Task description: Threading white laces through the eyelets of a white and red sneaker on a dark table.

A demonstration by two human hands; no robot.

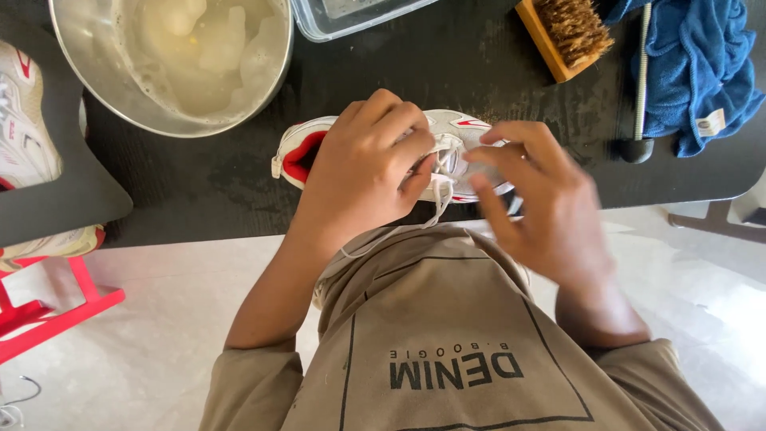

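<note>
A white sneaker [459, 132] with red lining lies on its side at the near edge of the black table [199, 175]. My left hand [363, 172] rests over the shoe's middle, with fingers pinching its white laces. My right hand [542, 199] is at the toe end, fingers curled around a lace; it is blurred. A loose white lace [375, 238] trails down over the table edge toward my tan shirt.
A steel bowl [120, 96] of soapy water sits at the back left. A clear plastic container [343, 20], a wooden scrub brush [562, 32] and a blue towel [702, 72] lie at the back. Another white and red shoe [24, 128] sits left, above a red stool [56, 307].
</note>
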